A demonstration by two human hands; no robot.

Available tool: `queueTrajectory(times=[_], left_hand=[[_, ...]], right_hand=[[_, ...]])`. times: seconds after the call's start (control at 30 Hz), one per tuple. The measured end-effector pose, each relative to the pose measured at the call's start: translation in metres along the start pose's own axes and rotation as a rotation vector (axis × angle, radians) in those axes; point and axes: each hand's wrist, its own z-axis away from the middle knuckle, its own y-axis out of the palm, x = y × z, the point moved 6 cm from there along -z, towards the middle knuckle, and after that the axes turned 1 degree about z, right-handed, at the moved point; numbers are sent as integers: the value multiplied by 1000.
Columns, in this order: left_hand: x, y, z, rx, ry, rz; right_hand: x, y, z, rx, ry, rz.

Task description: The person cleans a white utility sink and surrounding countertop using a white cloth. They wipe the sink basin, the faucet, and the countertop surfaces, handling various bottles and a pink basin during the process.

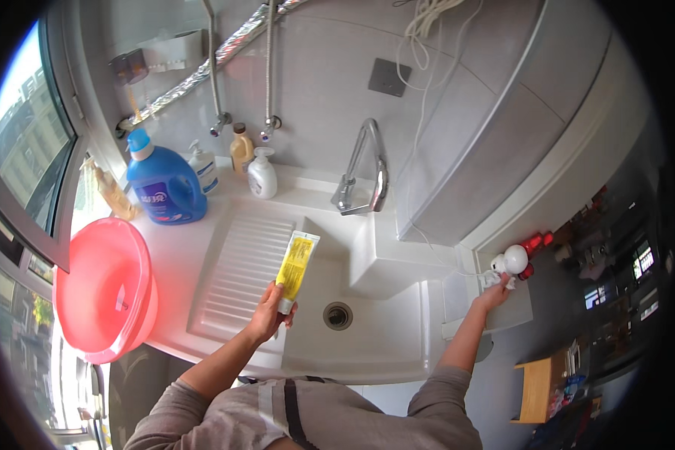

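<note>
My left hand (269,315) grips a yellow and white squeeze tube (296,264) near its white cap end, holding it over the inner edge of the ribbed washboard (247,259). To the right lies the white sink basin (382,332) with its round drain (337,316). My right hand (494,293) reaches out to the ledge at the right, its fingers at a crumpled white tissue or cloth (491,279). Just beyond those fingers stand a round white object (515,259) and red bottles (533,244). Whether the right fingers have closed on the white piece is unclear.
A pink plastic basin (104,292) leans at the left by the open window (28,129). Behind the washboard stand a blue detergent jug (166,188), white pump bottles (262,175) and a beige bottle (241,149). A chrome faucet (379,183) rises behind the sink; a white cord hangs down the wall.
</note>
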Motion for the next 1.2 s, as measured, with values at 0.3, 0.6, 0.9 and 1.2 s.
queueTrajectory(times=[0.3,0.6,0.9,1.2], left_hand=[[-11,29,-13,36,87,31],[-18,26,1,-40,24,-333],[-60,36,15,-471,901,-1194],[-64,-20,-37,44,189,237]], right_hand=[[20,112,368,986,724,-168],[47,182,446,1179,924,-215],[38,224,437,1122,821,-226],[82,172,517,1782,28,5]])
